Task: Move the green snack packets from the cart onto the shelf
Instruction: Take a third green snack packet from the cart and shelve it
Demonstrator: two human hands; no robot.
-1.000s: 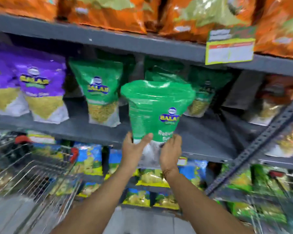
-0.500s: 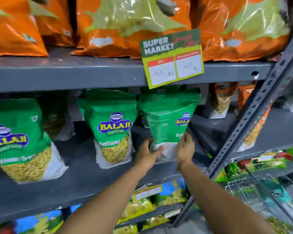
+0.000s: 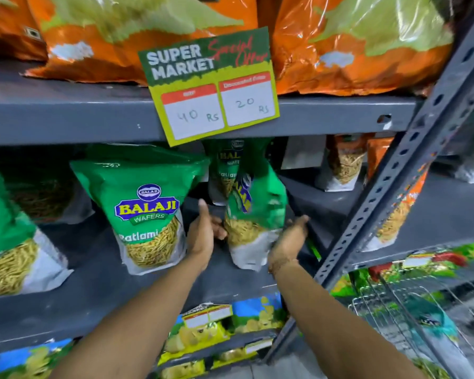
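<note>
Setting: grey metal shelf (image 3: pixel 99 258) in a supermarket aisle, stocked with snack bags; wire cart (image 3: pixel 411 318) at lower right.
Change: half a second ago both hands clamped the base of the green packet (image 3: pixel 253 214) while it hung above the deck; now its white base rests on the shelf and it is turned edge-on.
Left hand (image 3: pixel 203 231): open, fingers touching the packet's lower left side, no longer clamping.
Right hand (image 3: pixel 288 239): open, palm cupped against the packet's lower right corner; a steadying contact, not a grasp.
Packet position: middle shelf, just right of a front-facing neighbour packet (image 3: pixel 148 212), in front of another green packet (image 3: pixel 225 165).
Task meaning: placement appears nearly done; the packet leans and probably needs its face turned forward before release.
Packet print: "BALAJI WAFERS", "Ratlami".
Price card (image 3: pixel 211 86): "SUPER MARKET", "Special Offer", handwritten "40 RS" and "20 RS"; small headings blurred.
Upper shelf: orange bags (image 3: pixel 353 45), print unreadable.
</note>
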